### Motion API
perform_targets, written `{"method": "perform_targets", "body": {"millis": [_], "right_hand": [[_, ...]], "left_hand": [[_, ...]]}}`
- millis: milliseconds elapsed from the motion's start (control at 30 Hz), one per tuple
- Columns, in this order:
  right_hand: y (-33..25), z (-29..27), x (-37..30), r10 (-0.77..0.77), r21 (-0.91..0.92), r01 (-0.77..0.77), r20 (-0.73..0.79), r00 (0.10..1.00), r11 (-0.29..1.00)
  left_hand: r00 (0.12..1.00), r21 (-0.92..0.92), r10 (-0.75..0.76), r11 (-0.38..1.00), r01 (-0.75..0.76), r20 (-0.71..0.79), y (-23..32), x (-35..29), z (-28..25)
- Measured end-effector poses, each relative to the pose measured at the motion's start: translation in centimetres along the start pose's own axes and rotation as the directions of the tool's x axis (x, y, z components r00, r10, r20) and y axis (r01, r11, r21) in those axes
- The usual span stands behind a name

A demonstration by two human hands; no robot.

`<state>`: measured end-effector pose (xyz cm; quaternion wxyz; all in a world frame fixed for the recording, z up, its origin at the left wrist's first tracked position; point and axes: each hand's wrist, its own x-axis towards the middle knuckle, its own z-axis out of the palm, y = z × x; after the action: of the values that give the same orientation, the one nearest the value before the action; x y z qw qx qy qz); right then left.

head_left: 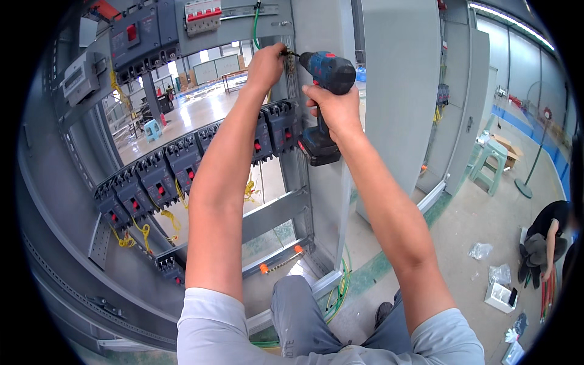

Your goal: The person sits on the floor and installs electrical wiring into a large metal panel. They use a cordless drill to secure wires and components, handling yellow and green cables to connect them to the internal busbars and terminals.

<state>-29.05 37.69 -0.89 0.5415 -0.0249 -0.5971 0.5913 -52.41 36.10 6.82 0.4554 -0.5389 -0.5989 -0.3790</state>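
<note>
Head view: right hand point(336, 108) grasps drill point(325, 91) (left hand point(265, 66) pinches its bit) against the cabinet upright point(291, 67).

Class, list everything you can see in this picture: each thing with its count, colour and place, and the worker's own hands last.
Blue and black cordless drill: one, centre top, bit at the upright rail.
Black circuit breakers with red switches: a curved row, count unclear, across the grey metal cabinet frame.
Yellow wires: several, below the breakers.
Green cable: a bundle, floor by the frame.
Green plastic stool: one, right.
Crouching person in black: one, far right.
Left hand: at the rail, by the drill bit.
Right hand: grips the drill handle.
</note>
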Motion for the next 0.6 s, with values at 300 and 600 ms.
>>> {"method": "perform_targets", "body": {"millis": [300,600], "right_hand": [[-1.8,0.2,1.2,0.071,0.052,-0.071,0.017,0.997,0.996],[-1.8,0.1,0.6,0.066,0.049,-0.067,0.010,0.998,0.997]], "left_hand": [[1.000,0.036,-0.004,0.999,0.003,0.026,-0.3,0.2,0.2],[0.996,0.078,-0.061,0.995,0.056,0.062,0.1,0.3,-0.3]]}}
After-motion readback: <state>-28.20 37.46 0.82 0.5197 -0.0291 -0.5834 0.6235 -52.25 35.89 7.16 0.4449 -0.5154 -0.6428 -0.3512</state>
